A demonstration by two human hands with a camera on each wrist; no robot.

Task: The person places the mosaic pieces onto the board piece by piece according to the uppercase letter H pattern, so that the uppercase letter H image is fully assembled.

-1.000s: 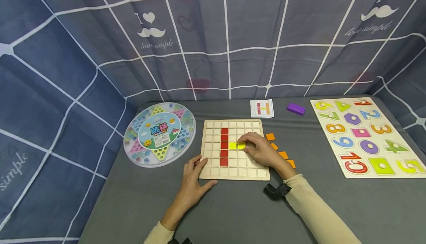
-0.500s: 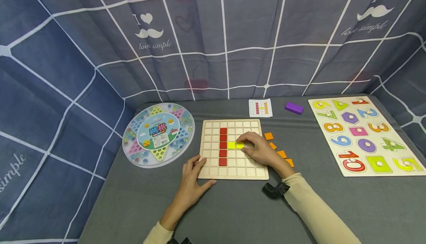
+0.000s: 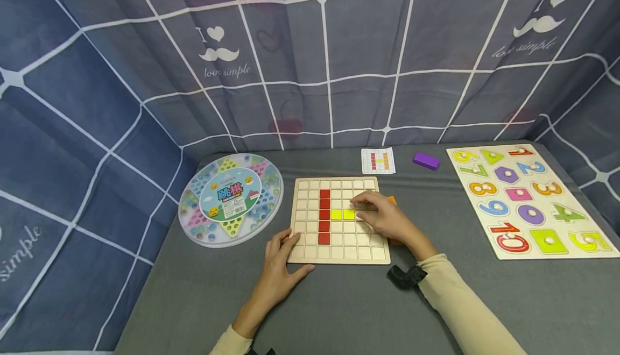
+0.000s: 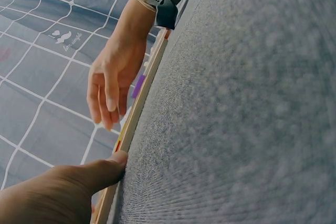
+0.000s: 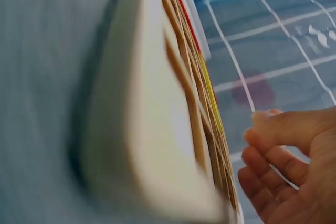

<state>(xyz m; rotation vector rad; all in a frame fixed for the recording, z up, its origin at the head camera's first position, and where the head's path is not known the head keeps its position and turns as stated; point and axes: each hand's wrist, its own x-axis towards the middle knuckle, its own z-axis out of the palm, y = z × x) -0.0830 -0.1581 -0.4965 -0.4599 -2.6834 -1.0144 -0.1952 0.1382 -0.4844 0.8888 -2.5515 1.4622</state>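
Note:
A wooden grid board (image 3: 334, 255) lies flat on the table. In it, a column of red tiles (image 3: 324, 215) is joined on its right by two yellow tiles (image 3: 342, 214). My left hand (image 3: 276, 269) rests at the board's near left corner, fingers on the left edge and thumb (image 4: 113, 165) against the front edge. Over the board's right side hovers my right hand (image 3: 385, 219), just right of the yellow tiles. Its fingers are loosely bent with nothing between them in the right wrist view. Orange tiles (image 3: 392, 199) beside the board are mostly hidden by that hand.
Behind the board lie a pattern card (image 3: 378, 161) and a purple block (image 3: 426, 161). A round Chinese checkers box (image 3: 271, 204) is on the left. A number and shape puzzle board (image 3: 489, 210) lies at the right. A grid-patterned curtain (image 3: 300, 48) hangs behind.
My right hand has come away from the second yellow tile, shifting slightly right and up. It now covers more of the orange tiles. The left hand keeps its place on the board.

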